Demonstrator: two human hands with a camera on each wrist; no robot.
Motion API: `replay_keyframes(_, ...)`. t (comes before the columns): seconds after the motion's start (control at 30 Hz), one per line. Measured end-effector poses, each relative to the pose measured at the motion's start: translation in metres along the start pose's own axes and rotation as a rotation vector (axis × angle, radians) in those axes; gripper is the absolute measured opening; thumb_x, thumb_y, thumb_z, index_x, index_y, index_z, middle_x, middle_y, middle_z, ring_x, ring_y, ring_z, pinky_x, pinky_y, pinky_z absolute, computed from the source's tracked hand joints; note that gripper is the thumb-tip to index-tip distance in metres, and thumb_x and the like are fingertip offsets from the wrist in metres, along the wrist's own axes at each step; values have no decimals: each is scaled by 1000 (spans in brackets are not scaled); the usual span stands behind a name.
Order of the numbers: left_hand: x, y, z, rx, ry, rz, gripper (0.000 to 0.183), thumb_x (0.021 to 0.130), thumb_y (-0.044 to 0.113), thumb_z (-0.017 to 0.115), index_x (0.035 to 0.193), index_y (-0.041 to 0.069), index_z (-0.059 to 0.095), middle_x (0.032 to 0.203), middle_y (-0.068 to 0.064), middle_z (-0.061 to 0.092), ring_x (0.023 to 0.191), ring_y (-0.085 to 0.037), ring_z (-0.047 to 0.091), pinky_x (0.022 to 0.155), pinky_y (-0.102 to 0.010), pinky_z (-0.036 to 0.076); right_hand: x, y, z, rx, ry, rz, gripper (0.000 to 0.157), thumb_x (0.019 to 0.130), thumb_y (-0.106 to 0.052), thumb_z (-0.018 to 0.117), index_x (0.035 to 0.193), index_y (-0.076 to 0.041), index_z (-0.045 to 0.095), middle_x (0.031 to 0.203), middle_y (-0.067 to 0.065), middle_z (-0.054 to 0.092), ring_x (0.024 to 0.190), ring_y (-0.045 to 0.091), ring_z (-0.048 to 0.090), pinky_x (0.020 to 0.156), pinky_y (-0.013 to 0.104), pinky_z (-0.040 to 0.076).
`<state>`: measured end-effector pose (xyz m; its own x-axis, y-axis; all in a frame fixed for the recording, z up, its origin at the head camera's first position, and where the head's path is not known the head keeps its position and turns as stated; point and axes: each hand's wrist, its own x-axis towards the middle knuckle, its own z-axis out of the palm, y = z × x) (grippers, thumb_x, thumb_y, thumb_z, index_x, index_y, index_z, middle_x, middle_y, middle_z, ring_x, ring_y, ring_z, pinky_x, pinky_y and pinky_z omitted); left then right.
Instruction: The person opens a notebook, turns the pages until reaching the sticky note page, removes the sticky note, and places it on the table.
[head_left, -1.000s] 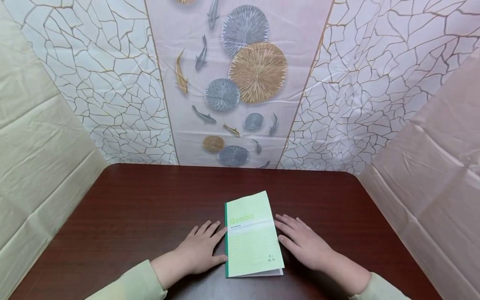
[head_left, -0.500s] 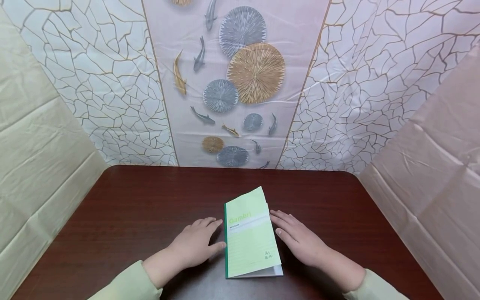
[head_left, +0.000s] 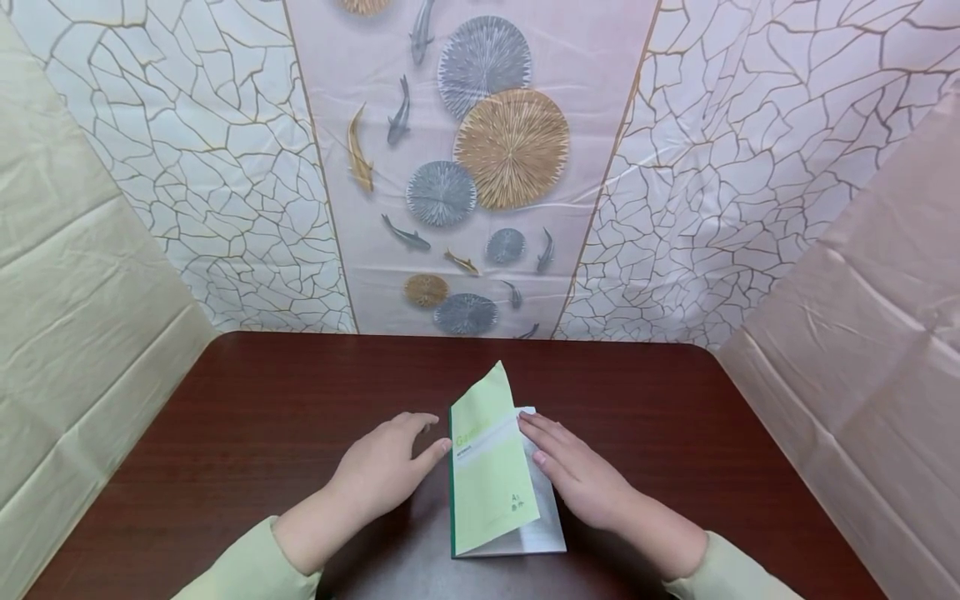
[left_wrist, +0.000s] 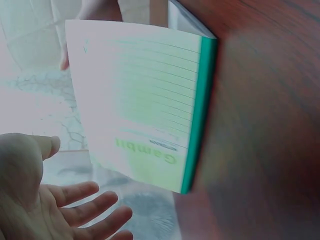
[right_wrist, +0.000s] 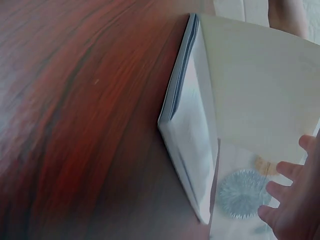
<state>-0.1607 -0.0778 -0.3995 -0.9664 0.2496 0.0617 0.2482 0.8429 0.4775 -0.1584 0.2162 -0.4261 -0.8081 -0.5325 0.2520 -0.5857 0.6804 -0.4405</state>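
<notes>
A pale green notebook (head_left: 491, 475) with a dark green spine lies on the table, its front cover raised at a slant and the white pages (head_left: 551, 508) showing beneath. My right hand (head_left: 581, 475) has its fingertips at the cover's free edge, fingers extended. The pale inner side of the cover (right_wrist: 265, 85) stands up in the right wrist view, with fingers of the right hand (right_wrist: 295, 200) by its edge. To the left of the spine (left_wrist: 201, 110), my left hand (head_left: 378, 467) is held with spread fingers, holding nothing.
The dark red-brown table (head_left: 300, 400) reaches back to a patterned cloth (head_left: 450, 250) with fish and round motifs. Plain beige cloth walls (head_left: 90, 333) rise at both sides. Pale green sleeves (head_left: 255, 567) cover the forearms.
The front cover has swung up and leftward from nearly flat, baring the pages. My right hand has moved left along with it. My left hand has lifted away from the spine.
</notes>
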Motion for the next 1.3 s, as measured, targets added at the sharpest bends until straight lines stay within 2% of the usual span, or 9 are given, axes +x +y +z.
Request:
replay_keyframes(0.2, -1, 12, -8, -26, 47, 27, 52, 95, 55, 57, 131, 18, 63, 130, 0, 63, 119, -19, 60, 93, -46, 50, 8, -11, 6, 41, -4, -45, 47, 107, -22, 41, 153, -14, 39, 160, 3, 33, 147, 27, 28, 114, 53, 28)
replay_keyframes(0.33, -1, 21, -12, -63, 50, 37, 57, 93, 61, 55, 133, 20, 61, 132, 3, 61, 114, -17, 61, 92, -45, 50, 14, -21, 11, 42, -12, -86, 49, 107, -22, 41, 155, -19, 36, 161, 3, 30, 147, 26, 27, 112, 55, 29)
replay_keyframes(0.47, -2, 29, -13, -85, 37, 48, 63, 92, 67, 53, 135, 21, 59, 136, 4, 58, 120, -17, 59, 95, -45, 49, 18, -28, 16, 36, -27, -108, 50, 106, -24, 42, 155, -22, 35, 161, 4, 30, 147, 26, 27, 111, 57, 30)
replay_keyframes(0.63, -2, 35, -13, -82, 50, 78, 63, 91, 65, 55, 135, 20, 60, 136, 2, 57, 126, -19, 55, 97, -46, 48, 21, -30, 21, 28, -28, -128, 48, 106, -26, 44, 153, -19, 41, 161, 2, 30, 148, 25, 26, 112, 55, 30)
replay_keyframes(0.87, -2, 36, -14, -61, 55, 97, 61, 91, 61, 60, 133, 18, 61, 135, 0, 58, 124, -19, 56, 96, -45, 49, 21, -31, 24, 2, -29, -143, 49, 105, -29, 44, 154, -23, 39, 161, -1, 29, 148, 25, 26, 113, 55, 29)
replay_keyframes(1.03, -5, 34, -15, -52, 63, 97, 55, 90, 57, 62, 131, 20, 62, 134, 2, 58, 123, -18, 57, 96, -45, 49, 22, -31, 25, -23, -27, -159, 51, 105, -30, 45, 155, -27, 36, 161, 0, 29, 148, 24, 26, 113, 55, 29)
replay_keyframes(1.3, -11, 30, -18, -38, 94, 81, 51, 90, 53, 64, 130, 22, 64, 133, 3, 59, 123, -19, 57, 95, -45, 49, 20, -25, 22, -79, -65, -128, 55, 103, -37, 50, 155, -31, 34, 160, 3, 31, 148, 26, 26, 113, 56, 28)
